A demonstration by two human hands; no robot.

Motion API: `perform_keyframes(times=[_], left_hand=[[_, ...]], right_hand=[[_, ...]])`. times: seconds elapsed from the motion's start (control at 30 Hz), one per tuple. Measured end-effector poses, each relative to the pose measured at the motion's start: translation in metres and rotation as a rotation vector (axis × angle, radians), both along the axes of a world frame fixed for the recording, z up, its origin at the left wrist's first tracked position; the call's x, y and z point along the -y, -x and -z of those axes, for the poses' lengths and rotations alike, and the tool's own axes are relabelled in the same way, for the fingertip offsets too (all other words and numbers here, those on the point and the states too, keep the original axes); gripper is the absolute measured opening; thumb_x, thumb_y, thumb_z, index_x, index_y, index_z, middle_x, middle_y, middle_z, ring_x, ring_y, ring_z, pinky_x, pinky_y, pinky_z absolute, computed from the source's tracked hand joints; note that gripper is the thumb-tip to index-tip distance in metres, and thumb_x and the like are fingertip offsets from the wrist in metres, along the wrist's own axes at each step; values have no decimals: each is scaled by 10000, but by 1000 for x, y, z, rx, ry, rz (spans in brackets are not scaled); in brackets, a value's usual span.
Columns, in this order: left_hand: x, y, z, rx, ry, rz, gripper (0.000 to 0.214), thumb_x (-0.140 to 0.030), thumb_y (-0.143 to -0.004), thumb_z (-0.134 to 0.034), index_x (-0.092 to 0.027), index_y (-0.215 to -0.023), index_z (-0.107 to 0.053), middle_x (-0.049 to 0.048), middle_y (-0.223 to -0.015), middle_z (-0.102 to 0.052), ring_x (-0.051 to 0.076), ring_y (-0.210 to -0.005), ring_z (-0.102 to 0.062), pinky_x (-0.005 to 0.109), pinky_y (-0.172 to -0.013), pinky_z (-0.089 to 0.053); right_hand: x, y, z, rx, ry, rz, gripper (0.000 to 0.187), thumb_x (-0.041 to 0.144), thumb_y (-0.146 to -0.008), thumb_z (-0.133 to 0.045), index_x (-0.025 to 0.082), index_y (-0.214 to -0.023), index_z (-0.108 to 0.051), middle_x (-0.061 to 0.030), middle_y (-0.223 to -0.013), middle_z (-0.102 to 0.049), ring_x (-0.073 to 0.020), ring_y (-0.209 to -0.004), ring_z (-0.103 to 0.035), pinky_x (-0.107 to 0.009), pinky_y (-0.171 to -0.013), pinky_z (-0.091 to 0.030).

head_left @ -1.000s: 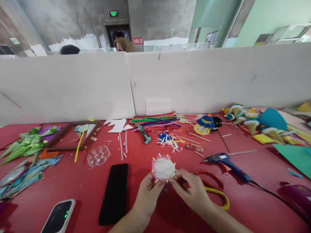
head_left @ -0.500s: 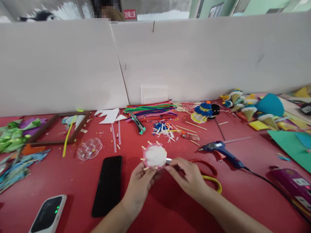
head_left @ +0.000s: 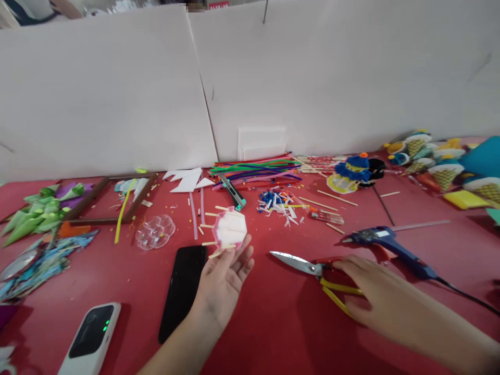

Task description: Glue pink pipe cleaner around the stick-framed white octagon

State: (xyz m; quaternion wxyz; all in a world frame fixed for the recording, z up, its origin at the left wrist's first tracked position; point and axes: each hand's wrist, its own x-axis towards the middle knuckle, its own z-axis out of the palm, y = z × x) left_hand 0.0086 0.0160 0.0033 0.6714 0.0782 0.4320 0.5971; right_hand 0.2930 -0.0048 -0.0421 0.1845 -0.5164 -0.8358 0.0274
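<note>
Between the thumb and fingers of my left hand [head_left: 226, 276] is a small white disc with a pink edge [head_left: 231, 229], tilted above the table. Several short wooden sticks jut out from its left side and bottom. My right hand [head_left: 363, 291] is at the handles of a pair of scissors [head_left: 308, 266], one handle red and one yellow. The blades look closed and point left. Part of the handles is hidden behind my right fingers, which bend around them.
A black phone [head_left: 183, 291] lies beside my left wrist, a white device [head_left: 91, 338] further left. A blue glue gun [head_left: 390, 245] with a cord is at right. Behind are a utility knife [head_left: 233, 191], pipe cleaners [head_left: 253, 169], paper scraps [head_left: 279, 203] and a white partition [head_left: 312, 78].
My right hand has moved right, away from the disc, with the scissors now fully in sight. My left hand has tilted the disc and shows more of its sticks. The view has shifted.
</note>
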Motion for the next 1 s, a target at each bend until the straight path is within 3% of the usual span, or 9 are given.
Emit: perform_keyframes(times=[0.13,0.27,0.4,0.5,0.6,0.73,1.0], left_hand=[[0,2,1,57,-9,-25,119,-134,-725,-791,-171,-725,-678,88,-1006,-792,168,-799,-740,265,-693,-596],[-2,2,0,55,9,-56,100,-120,-756,-763,-159,-745,-672,102,-1037,-784,147,-763,-725,254,-665,-595],[-4,2,-2,15,13,-90,77,-90,-786,-725,-154,-818,-697,93,-1090,-771,121,-744,-709,234,-651,-590],[-3,2,-1,17,-20,-94,96,-129,-753,-773,-177,-771,-692,56,-1079,-776,123,-745,-708,234,-651,-591],[0,0,-1,1,-54,-73,142,-156,-706,-820,-186,-764,-694,47,-1058,-780,135,-784,-714,218,-650,-583],[6,-4,-4,-28,-29,-68,181,-125,-677,-830,-167,-811,-715,69,-1073,-775,128,-802,-713,172,-607,-553],[10,-7,-2,-53,-179,-99,242,-238,-598,-904,-216,-761,-726,32,-1001,-794,155,-860,-728,229,-738,-579]], right_hand=[[-8,0,2,69,58,112,223,137,-562,-566,224,-763,-605,-79,-792,-687,-257,-694,-660,-337,-596,-468],[-13,9,1,19,71,192,169,201,-588,-625,234,-749,-586,-43,-668,-671,-222,-544,-628,-279,-453,-368],[-17,22,-3,-266,-49,172,177,310,-710,-639,246,-868,-589,-40,-717,-701,-218,-587,-666,-283,-490,-449],[-13,36,-8,-405,-82,127,199,388,-775,-657,246,-902,-599,-30,-708,-694,-197,-557,-655,-279,-488,-469],[-3,52,-13,-413,-41,-13,273,421,-755,-720,237,-917,-601,-8,-688,-669,-161,-517,-621,-253,-474,-466],[8,67,-13,-361,-42,-125,318,398,-781,-710,221,-1000,-560,-34,-802,-683,-169,-637,-672,-247,-564,-516],[9,72,-7,-350,-2,-99,255,417,-844,-640,221,-913,-492,12,-674,-561,-138,-517,-544,-239,-482,-422]])
